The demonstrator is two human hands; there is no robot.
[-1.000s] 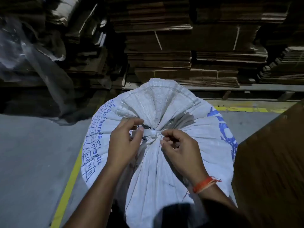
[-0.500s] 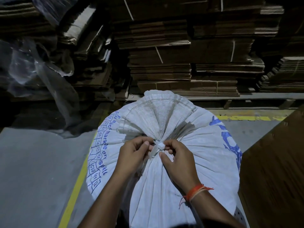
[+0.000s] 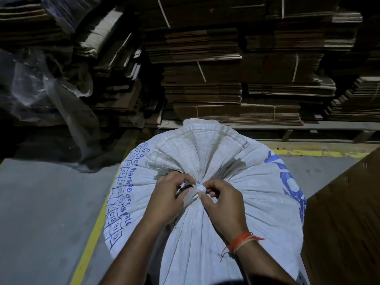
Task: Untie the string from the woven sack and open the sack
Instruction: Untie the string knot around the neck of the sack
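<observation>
Head view: a person's left hand [image 3: 164, 199] and right hand [image 3: 223, 202] pinch a white string [image 3: 199, 188] knotted between them at the gathered neck of a full woven sack [image 3: 257, 202]. The sack stands on a grey floor [image 3: 41, 212] before stacked flattened cardboard [image 3: 205, 79].

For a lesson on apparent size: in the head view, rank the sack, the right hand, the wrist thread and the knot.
1. sack
2. right hand
3. wrist thread
4. knot
</observation>
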